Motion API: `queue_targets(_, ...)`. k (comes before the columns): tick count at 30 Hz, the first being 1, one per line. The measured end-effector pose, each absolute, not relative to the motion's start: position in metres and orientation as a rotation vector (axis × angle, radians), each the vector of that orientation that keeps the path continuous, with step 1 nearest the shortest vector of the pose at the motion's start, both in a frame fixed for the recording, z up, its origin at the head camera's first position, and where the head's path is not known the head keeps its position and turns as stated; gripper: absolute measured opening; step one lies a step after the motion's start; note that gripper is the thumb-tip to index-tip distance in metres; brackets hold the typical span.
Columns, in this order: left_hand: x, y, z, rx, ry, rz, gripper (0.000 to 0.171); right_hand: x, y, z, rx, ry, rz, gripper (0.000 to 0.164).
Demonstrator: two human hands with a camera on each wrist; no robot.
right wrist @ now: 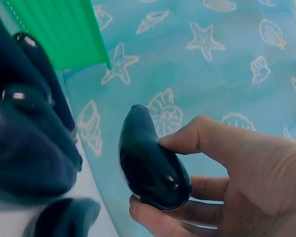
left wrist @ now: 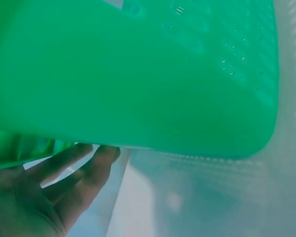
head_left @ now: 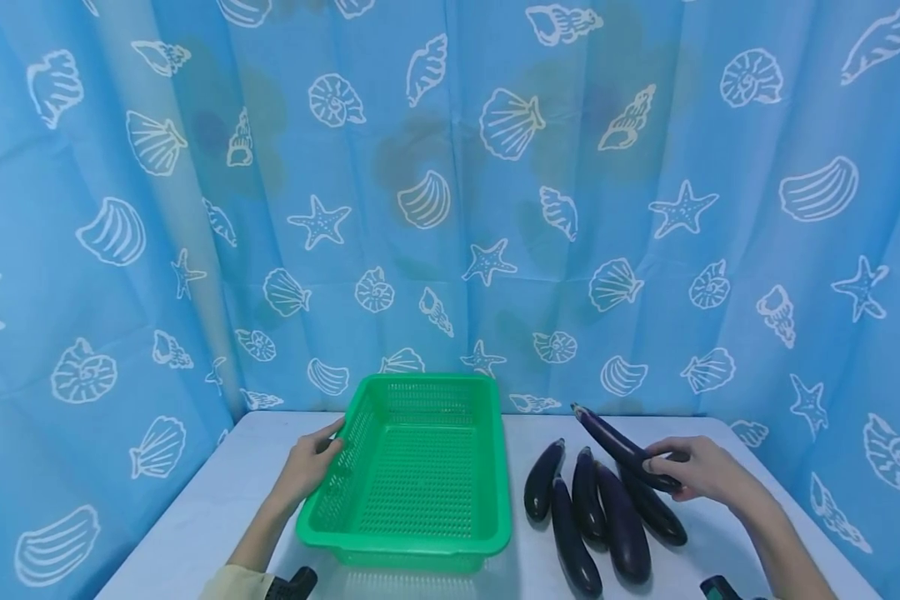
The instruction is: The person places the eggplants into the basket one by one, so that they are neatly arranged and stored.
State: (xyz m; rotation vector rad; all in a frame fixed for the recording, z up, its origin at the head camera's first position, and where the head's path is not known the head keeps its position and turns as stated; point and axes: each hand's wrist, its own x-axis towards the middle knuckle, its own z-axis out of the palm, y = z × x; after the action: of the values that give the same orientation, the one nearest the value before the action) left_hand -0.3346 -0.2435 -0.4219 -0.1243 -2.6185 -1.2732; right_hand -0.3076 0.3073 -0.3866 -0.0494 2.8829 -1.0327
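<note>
A long dark purple eggplant (head_left: 622,446) is held near its thick end between the thumb and fingers of my right hand (head_left: 708,471). It slants above the other eggplants, stem end up and to the left. The right wrist view shows this eggplant (right wrist: 150,163) end-on in the right hand (right wrist: 237,177). My left hand (head_left: 307,467) grips the left rim of a green plastic basket (head_left: 498,467) with perforated walls; nothing lies in it. Seen from the left wrist, the left hand (left wrist: 49,192) is at the basket's side, its contact partly hidden by the green wall (left wrist: 138,79).
Several eggplants (head_left: 626,525) lie close together on the white table (head_left: 172,550), between the basket and my right hand. A blue curtain (head_left: 450,208) with white shell and starfish prints hangs behind the table and along its sides.
</note>
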Motion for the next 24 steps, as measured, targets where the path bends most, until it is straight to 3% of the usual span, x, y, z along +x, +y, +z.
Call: queue_targets(24, -0.334, -0.245, -0.421, -0.127, -2.62, -1.279, 0.044, -0.308, 0.239, -0.357, -0.278, 2.9, -1.105, 0.048)
